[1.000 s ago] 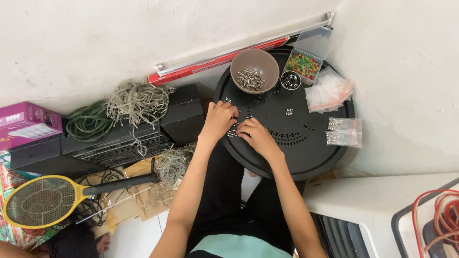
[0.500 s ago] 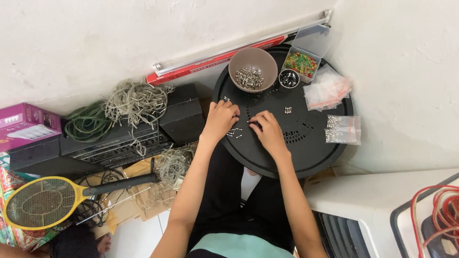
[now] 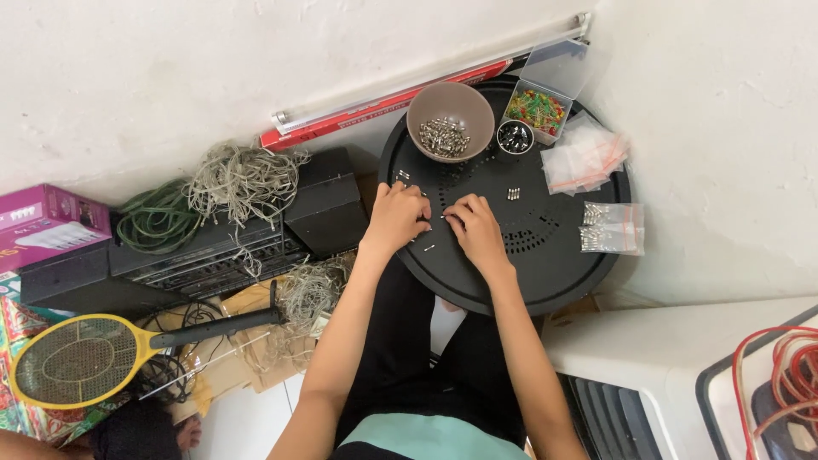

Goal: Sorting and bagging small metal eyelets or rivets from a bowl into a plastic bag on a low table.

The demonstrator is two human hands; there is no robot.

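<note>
Both hands rest on the round black tray [image 3: 545,273], fingers curled together near its middle. The left hand [image 3: 399,217] and right hand [image 3: 475,228] seem to pinch small metal pieces [image 3: 430,247], though the grip is too small to tell. Working well means keeping fingertips low, taking one piece at a time. At the tray's far edge sits a brown bowl [image 3: 450,119] of similar parts; the clear bags [image 3: 612,227] on its right crowd the reach.

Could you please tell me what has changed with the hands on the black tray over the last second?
The right hand shifted slightly left toward the left hand; both rest over small metal parts on the round black tray. The brown bowl and plastic bags stayed put.
</note>
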